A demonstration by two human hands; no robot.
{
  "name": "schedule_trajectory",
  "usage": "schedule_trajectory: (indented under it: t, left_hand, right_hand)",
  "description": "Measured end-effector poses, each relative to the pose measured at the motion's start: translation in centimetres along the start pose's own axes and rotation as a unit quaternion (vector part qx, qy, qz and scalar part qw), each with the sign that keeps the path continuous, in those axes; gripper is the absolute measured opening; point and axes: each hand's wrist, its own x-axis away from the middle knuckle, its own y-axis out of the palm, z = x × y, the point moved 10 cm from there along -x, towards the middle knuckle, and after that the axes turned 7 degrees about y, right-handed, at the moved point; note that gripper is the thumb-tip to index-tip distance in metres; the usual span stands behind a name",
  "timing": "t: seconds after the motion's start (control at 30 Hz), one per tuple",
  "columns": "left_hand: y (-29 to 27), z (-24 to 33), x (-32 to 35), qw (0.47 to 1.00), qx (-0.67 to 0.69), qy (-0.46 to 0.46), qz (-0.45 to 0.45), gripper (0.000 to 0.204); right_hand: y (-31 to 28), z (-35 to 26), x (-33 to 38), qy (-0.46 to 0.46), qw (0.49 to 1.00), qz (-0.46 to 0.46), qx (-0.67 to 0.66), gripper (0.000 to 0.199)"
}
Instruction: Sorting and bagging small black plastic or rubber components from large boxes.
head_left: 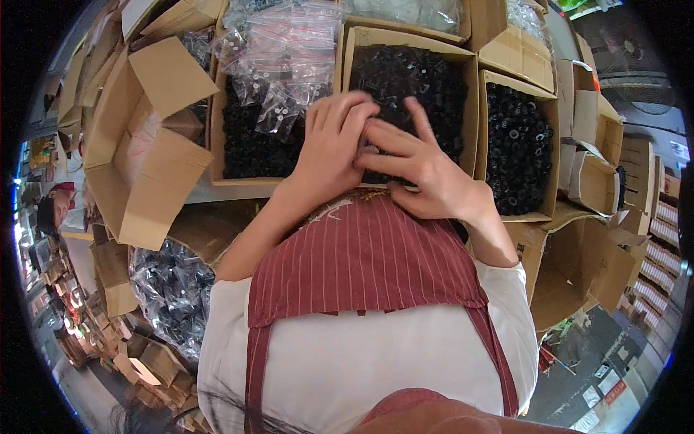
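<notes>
My left hand (332,141) and my right hand (426,165) meet in front of my chest, above a carton of small black parts (412,72). The left fingers are curled and closed; whatever they hold is hidden between the hands. My right fingers are stretched and spread, their tips reaching the left fingertips, slightly blurred. Left of the hands, a pile of small clear zip bags (289,50) with red strips lies over another carton of black parts (253,155). Some bags hold tiny pale pieces.
On the right stands a carton of round black parts (517,152). An open-flapped carton (155,145) is at the left, and a clear bag of dark parts (170,289) sits lower left. An open carton (578,267) stands at lower right. Another person (61,206) is far left.
</notes>
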Motion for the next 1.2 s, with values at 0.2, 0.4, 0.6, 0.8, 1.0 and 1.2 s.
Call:
schedule_trajectory:
  t: [0.2, 0.4, 0.6, 0.8, 1.0, 1.2]
  left_hand:
    - [3.1, -3.7, 2.6, 0.96, 0.174, -0.214, -0.052, 0.027]
    - [3.7, -5.2, 4.0, 0.844, 0.434, -0.315, 0.023, 0.028]
    - [4.2, -5.2, 4.6, 0.801, 0.491, -0.339, 0.045, 0.022]
    - [4.6, -5.0, 4.6, 0.789, 0.505, -0.347, 0.055, 0.02]
    - [4.5, -4.9, 4.7, 0.79, 0.504, -0.347, 0.047, 0.018]
    - [4.8, -4.5, 4.1, 0.799, 0.501, -0.332, 0.025, 0.019]
  right_hand:
    - [-1.6, 10.1, -0.1, 0.157, 0.963, 0.208, -0.072, 0.021]
    - [6.3, 15.5, 1.8, 0.277, 0.956, -0.019, 0.093, 0.062]
    - [8.5, 15.0, 2.6, 0.238, 0.952, -0.191, -0.031, 0.068]
    - [7.5, 14.2, 2.1, 0.196, 0.972, -0.12, -0.055, 0.046]
    - [5.8, 13.5, 2.9, 0.374, 0.856, -0.099, -0.343, 0.023]
    - [3.5, 13.5, 4.4, 0.3, 0.608, 0.022, -0.734, 0.028]
